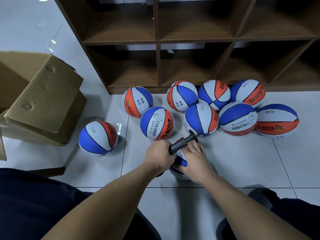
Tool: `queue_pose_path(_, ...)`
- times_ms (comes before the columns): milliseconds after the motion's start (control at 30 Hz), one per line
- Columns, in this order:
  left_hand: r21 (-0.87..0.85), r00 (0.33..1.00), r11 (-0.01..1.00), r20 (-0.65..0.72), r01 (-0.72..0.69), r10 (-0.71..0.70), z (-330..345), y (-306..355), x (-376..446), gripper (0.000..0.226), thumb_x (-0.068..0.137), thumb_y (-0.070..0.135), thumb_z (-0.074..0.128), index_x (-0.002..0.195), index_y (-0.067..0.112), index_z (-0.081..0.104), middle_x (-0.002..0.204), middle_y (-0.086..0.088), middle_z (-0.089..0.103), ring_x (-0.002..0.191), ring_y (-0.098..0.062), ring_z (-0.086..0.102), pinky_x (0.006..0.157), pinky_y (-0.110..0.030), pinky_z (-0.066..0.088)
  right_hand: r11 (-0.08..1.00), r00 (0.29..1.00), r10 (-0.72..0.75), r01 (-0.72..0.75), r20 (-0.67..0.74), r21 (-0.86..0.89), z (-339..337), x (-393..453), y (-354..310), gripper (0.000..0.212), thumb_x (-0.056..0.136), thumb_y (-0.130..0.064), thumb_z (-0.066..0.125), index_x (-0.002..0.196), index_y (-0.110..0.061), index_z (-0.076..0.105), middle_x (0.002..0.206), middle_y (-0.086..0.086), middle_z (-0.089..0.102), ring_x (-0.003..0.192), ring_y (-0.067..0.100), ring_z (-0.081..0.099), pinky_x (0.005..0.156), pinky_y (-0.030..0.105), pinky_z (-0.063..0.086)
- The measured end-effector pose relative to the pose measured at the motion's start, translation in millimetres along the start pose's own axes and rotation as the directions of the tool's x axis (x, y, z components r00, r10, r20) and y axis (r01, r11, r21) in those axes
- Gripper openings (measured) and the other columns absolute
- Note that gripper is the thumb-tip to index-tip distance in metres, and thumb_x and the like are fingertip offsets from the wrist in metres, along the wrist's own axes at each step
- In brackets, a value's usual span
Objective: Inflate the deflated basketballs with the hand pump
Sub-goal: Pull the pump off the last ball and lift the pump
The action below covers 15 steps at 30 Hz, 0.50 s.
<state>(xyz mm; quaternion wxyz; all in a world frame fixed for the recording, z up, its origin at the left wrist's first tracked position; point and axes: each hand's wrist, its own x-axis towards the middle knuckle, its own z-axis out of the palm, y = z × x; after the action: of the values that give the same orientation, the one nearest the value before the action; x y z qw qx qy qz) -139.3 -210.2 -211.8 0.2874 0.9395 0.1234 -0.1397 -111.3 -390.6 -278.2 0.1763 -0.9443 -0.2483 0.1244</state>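
One black hand pump [181, 143] stood tilted over the basketball [180, 168] being worked on, which lay on the tiled floor [233, 161] just in front of the person's knees. The left hand [158, 157] was curled tight round the pump's barrel. The right hand [196, 159] lay over the ball with fingers spread and fairly straight, pressing on it beside the pump. Both hands hid most of that ball; only blue and white patches showed, and the needle end of the pump could not be made out.

Nine more red, white and blue balls lay on the floor beyond: one alone at the left [98, 138], two near the middle, and six bunched together at the right against the foot of a brown shelf unit [156, 42]. The rightmost ball [277, 121] looked flattened.

One open cardboard box [43, 99] sat at the left, cut off by the frame edge. The shelf unit's top was also cut off.
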Motion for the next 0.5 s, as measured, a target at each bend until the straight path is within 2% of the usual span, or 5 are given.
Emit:
queue_pose_path(67, -0.072, 0.999, 0.997, -0.038, 0.031, -0.033, -12.8, -0.1, 2.5, 0.015, 0.082, 0.024, 0.068, 0.074, 0.023, 0.056, 0.067, 0.003, 0.060, 0.064, -0.020, 0.058, 0.051, -0.028, 0.037, 0.998, 1.000, 0.022, -0.021, -0.011, 0.064, -1.9, 1.2, 9.5, 0.093, 0.079, -0.071, 0.063, 0.158, -0.027, 0.041, 0.165, -0.006, 0.032, 0.152, 0.023, 0.029, 0.123, 0.043, 0.031)
queue_pose_path(167, -0.154, 0.999, 0.987, -0.016, 0.049, -0.052, -46.1, -7.7, 10.1, 0.030, 0.085, 0.029, 0.079, 0.070, 0.019, 0.055, 0.063, 0.002, 0.054, 0.060, -0.023, 0.052, 0.052, -0.030, 0.037, 0.989, 0.999, 0.048, -0.049, 0.009, 0.141, -7.6, 3.9, 17.6, 0.099, 0.075, -0.077, 0.059, 0.160, -0.030, 0.040, 0.166, -0.011, 0.032, 0.155, 0.018, 0.026, 0.126, 0.042, 0.028)
queue_pose_path(300, -0.221, 0.998, 0.974, -0.012, 0.056, -0.060, -67.8, -12.4, 8.6, 0.040, 0.084, 0.034, 0.086, 0.067, 0.018, 0.054, 0.063, 0.001, 0.049, 0.059, -0.020, 0.044, 0.053, -0.030, 0.036, 0.991, 0.998, 0.036, -0.043, 0.053, 0.129, -12.0, 3.6, 12.3, 0.117, 0.063, -0.085, 0.060, 0.164, -0.033, 0.033, 0.169, -0.013, 0.024, 0.159, 0.017, 0.017, 0.129, 0.038, 0.020)
queue_pose_path(400, -0.195, 0.999, 0.980, 0.024, 0.048, -0.044, -81.5, -8.6, 5.6, 0.037, 0.084, 0.037, 0.087, 0.073, 0.015, 0.060, 0.065, -0.003, 0.054, 0.059, -0.019, 0.046, 0.057, -0.031, 0.039, 0.996, 0.995, 0.014, -0.021, 0.096, 0.081, -17.2, 3.7, 10.3, 0.128, 0.054, -0.083, 0.064, 0.166, -0.032, 0.025, 0.169, -0.012, 0.017, 0.159, 0.018, 0.012, 0.127, 0.038, 0.019)
queue_pose_path(500, -0.126, 0.998, 0.992, 0.059, 0.020, -0.013, -105.2, -3.4, 4.0, 0.036, 0.082, 0.038, 0.087, 0.083, 0.007, 0.068, 0.069, -0.009, 0.060, 0.061, -0.020, 0.051, 0.060, -0.032, 0.040, 0.993, 0.998, 0.040, -0.045, 0.049, 0.105, -18.1, 4.1, 8.8, 0.127, 0.055, -0.075, 0.078, 0.164, -0.029, 0.031, 0.166, -0.010, 0.023, 0.154, 0.018, 0.020, 0.127, 0.038, 0.026)
